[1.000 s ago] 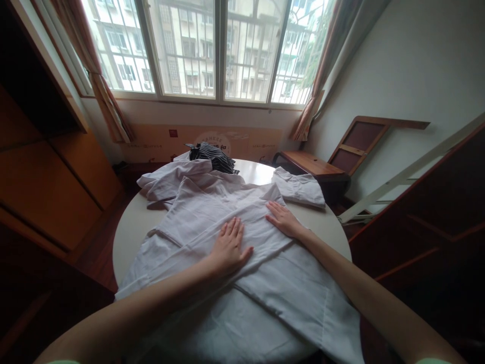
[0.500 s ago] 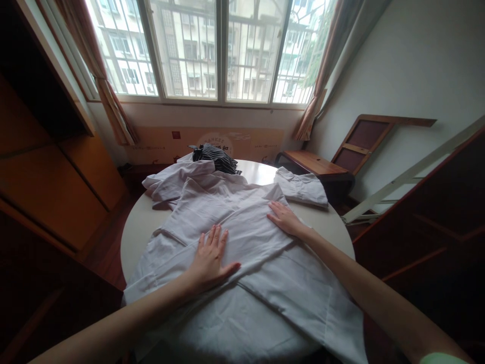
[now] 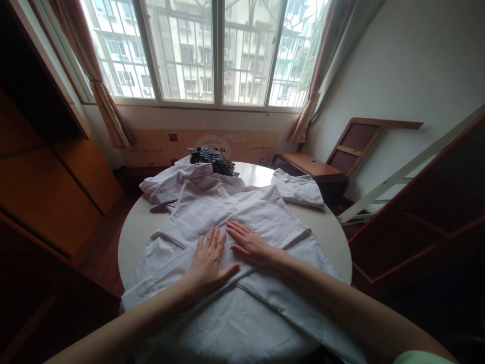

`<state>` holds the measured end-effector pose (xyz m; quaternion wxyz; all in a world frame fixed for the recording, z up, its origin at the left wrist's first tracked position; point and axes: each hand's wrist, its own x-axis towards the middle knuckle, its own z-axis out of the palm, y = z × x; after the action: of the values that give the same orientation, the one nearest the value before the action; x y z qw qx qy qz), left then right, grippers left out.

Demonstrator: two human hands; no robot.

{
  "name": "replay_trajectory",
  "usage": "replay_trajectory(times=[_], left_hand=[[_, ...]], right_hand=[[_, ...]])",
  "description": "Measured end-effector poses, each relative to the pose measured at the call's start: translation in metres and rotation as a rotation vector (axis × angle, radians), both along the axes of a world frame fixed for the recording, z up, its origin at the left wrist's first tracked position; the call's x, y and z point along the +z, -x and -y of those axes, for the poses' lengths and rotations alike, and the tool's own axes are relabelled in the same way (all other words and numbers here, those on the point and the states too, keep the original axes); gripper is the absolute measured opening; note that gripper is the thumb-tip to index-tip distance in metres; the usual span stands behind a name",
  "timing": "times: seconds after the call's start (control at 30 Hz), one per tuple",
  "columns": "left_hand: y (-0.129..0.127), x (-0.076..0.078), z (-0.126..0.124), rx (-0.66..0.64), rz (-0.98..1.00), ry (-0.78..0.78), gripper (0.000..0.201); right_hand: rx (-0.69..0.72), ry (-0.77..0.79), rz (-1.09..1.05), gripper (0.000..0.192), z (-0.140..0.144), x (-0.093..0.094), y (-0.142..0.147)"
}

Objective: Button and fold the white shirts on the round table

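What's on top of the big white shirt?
Two bare hands lie flat on the white cotton shirt: the left hand and right hand, side by side. Under the shirt a round cream table shows at the edges; its middle is covered.

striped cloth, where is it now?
Head view: the striped cloth lies at the round table's far edge, left of centre, behind the white shirt, below the window.
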<state>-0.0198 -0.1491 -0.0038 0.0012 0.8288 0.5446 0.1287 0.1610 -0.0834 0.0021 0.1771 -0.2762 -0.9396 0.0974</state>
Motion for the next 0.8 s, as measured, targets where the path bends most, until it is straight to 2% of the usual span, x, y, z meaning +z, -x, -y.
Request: replay_trajectory(times=[0.1,0.3,0.37,0.47,0.6,0.7,0.8], left_hand=[[0.001,0.0,0.001,-0.001,0.001,-0.008,0.087],[0.001,0.004,0.001,0.006,-0.003,0.02,0.087],[0.0,0.005,0.001,0.009,-0.003,0.029,0.087],[0.002,0.004,0.003,0.016,0.007,0.019,0.087],[-0.004,0.01,0.004,0.004,0.016,0.024,0.077],[-0.03,0.026,-0.003,-0.018,0.018,0.08,0.067],[-0.077,0.045,-0.02,-0.086,0.057,0.061,0.062]], right_hand=[[-0.113,0.016,0.076,0.063,-0.022,0.001,-0.035],[-0.486,-0.009,0.22,0.067,-0.069,-0.004,-0.119],[-0.533,-0.035,0.233,0.066,-0.08,-0.009,-0.138],[-0.529,-0.073,0.229,0.065,-0.086,-0.014,-0.148],[-0.53,-0.094,0.232,0.066,-0.085,-0.015,-0.145],[-0.541,-0.095,0.233,0.065,-0.085,-0.016,-0.144],[-0.542,-0.099,0.241,0.065,-0.085,-0.017,-0.145]])
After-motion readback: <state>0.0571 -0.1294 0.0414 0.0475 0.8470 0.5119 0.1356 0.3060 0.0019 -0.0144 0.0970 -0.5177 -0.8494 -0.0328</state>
